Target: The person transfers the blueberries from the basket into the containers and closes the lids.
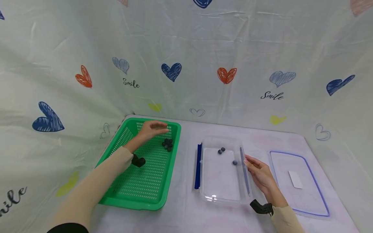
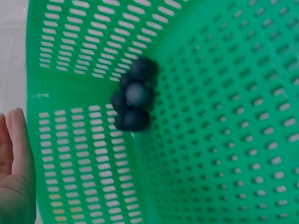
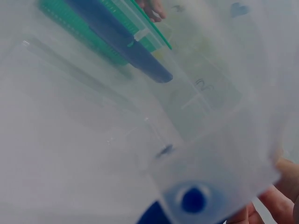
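Observation:
My left hand hovers over the far part of a green perforated basket, fingers extended and nothing between them. Just below and right of it, a small cluster of dark blueberries lies in the basket's corner. At the right, my right hand holds the side of a clear plastic container, thumb and fingers at its right latch flap. Inside the container are two blueberries close together near the far end and a single blueberry by the right wall.
A clear lid with a blue seal and a white label lies on the table right of the container. A dark blue latch strip sticks out on the container's left side. Behind the table hangs a white sheet with printed hearts.

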{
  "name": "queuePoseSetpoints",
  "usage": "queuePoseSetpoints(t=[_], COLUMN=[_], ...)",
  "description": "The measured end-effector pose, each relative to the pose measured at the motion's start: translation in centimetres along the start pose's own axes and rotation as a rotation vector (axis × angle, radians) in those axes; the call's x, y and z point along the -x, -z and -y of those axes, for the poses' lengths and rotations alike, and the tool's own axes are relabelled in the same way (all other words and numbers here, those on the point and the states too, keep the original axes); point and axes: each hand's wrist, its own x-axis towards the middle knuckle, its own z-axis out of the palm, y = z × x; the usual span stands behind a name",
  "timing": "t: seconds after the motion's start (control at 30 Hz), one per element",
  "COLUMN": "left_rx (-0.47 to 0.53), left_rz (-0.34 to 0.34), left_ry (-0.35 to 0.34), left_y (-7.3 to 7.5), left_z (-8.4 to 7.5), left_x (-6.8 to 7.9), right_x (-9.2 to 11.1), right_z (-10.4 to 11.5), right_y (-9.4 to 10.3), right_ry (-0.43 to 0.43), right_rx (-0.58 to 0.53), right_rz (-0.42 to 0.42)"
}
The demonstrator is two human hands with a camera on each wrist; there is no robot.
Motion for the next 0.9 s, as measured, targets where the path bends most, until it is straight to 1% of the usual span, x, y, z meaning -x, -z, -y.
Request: queuePoseSetpoints(t=[0.1,0.27,0.4,0.47,0.57,0.63,0.77,0.9], left_rx=[-0.032,-0.080,-0.082,-0.102,-0.143,-0.162,-0.153,-0.141], left_rz=[-0.001,-0.003,-0.005,-0.012,-0.028,-0.025,0.000,0.010], left_ry=[0.006,0.046,0.064,0.065,0.090,0.100,0.089,0.080], left_y=[0.5,1.0,1.2,1.1,1.0,0.8,0.5,0.3], left_z=[0.5,1.3,1.7,1.9,2.3,2.6,3.5,4.2], left_x=[0.2,0.3,0.2,0.1,0.1,0.2,0.2,0.2], right_x=[0.0,0.0,-0.1,-0.2,-0.1,-0.1,0.0,0.0], right_z=[-0.1,0.0,0.1,0.2,0.3,0.3,0.4,0.4], right_y=[0.0,-0.1,-0.1,0.0,0.1,0.1,0.2,0.1], right_ry=[-0.001,0.006,0.020,0.019,0.011,0.003,-0.004,0.010], right_rx=[-0.001,0.010,0.032,0.042,0.047,0.049,0.045,0.040], right_rz=[0.001,-0.003,-0.002,-0.003,0.002,0.003,0.005,0.020])
